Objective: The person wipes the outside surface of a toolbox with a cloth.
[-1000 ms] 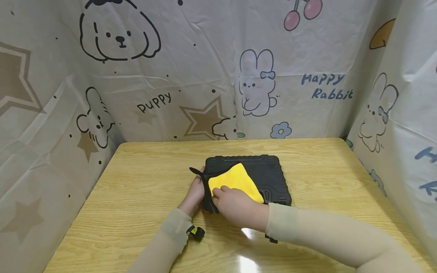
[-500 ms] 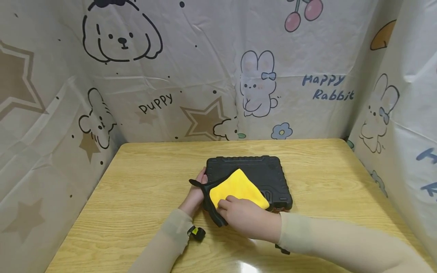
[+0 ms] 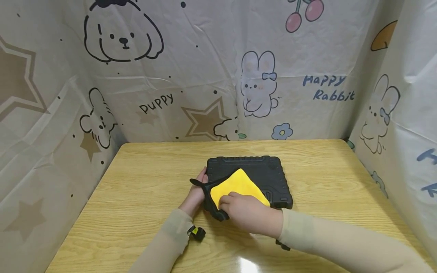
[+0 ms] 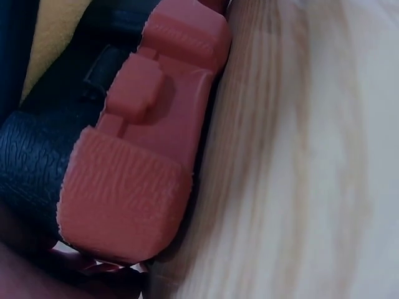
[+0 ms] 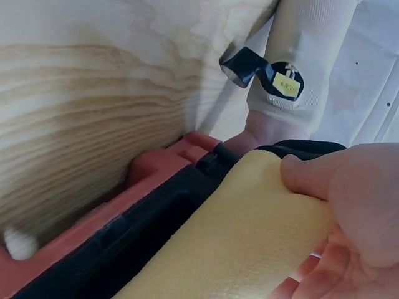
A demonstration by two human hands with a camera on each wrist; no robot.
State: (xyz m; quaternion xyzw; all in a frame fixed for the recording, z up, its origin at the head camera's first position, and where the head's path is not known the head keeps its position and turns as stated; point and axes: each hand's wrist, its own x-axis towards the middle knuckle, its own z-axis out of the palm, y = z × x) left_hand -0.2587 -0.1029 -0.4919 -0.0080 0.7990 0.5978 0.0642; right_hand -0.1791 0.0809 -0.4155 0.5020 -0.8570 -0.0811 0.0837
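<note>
A black hard plastic case (image 3: 256, 167) with a red lower half (image 4: 128, 193) lies on the table. Along its left side my left hand (image 3: 196, 192) holds the case, partly hidden by a cloth. That cloth (image 3: 235, 185), yellow on one face and black on the other, lies over the lid's front left part. My right hand (image 3: 247, 213) grips the cloth; in the right wrist view the thumb presses on its yellow face. A black flap of the cloth hangs past the case's front left corner.
The wood-grain table (image 3: 150, 170) surrounds the case. A printed sheet (image 3: 201, 76) stands behind the table and along both sides. Small black cameras (image 3: 198, 233) are strapped to the sleeved wrists.
My right hand has drawn the cloth to the right and toward the front edge of the lid, then slightly back. My left hand and the case stay nearly where they were.
</note>
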